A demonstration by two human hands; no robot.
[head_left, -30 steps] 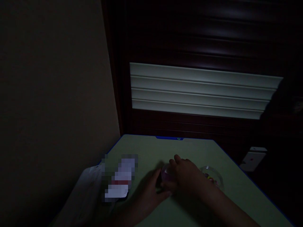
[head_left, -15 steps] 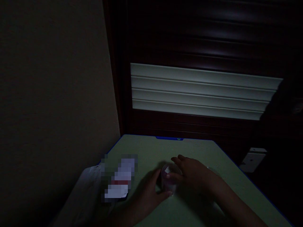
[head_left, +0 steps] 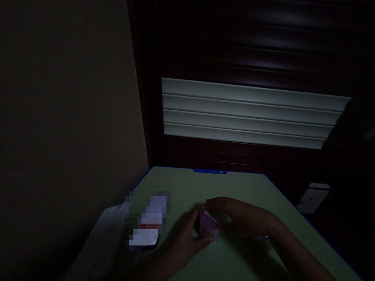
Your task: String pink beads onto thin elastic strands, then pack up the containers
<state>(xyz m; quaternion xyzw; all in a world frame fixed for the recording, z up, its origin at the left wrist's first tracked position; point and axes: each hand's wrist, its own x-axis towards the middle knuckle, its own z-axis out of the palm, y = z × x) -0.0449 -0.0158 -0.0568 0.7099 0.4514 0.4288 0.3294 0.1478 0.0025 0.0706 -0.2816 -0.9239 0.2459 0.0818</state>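
Note:
A small round clear tub (head_left: pixel 209 224) with purple contents stands on the table, a white strip showing on its top. My left hand (head_left: pixel 189 238) is closed around its near left side, thumb at the front and fingers behind. Curled over the far and right side of the rim is my right hand (head_left: pixel 231 212); its thumb is dark and hard to make out. Beneath my right wrist lies a shiny, patterned thing (head_left: pixel 265 242), mostly hidden by the forearm.
The pale green table (head_left: pixel 178 181) has a blue edge. On its left rests a phone-like slab (head_left: pixel 150 222), pixelated, beside a whitish sheet or cloth (head_left: pixel 102 230). A white box (head_left: pixel 315 198) stands beyond the right edge. A dark slatted door (head_left: pixel 234 156) and a wall (head_left: pixel 73 97) border the table.
My right hand has turned and slid from over the tub's top to its far right side, uncovering the purple top. The white strip has shifted. My left hand has stayed in place.

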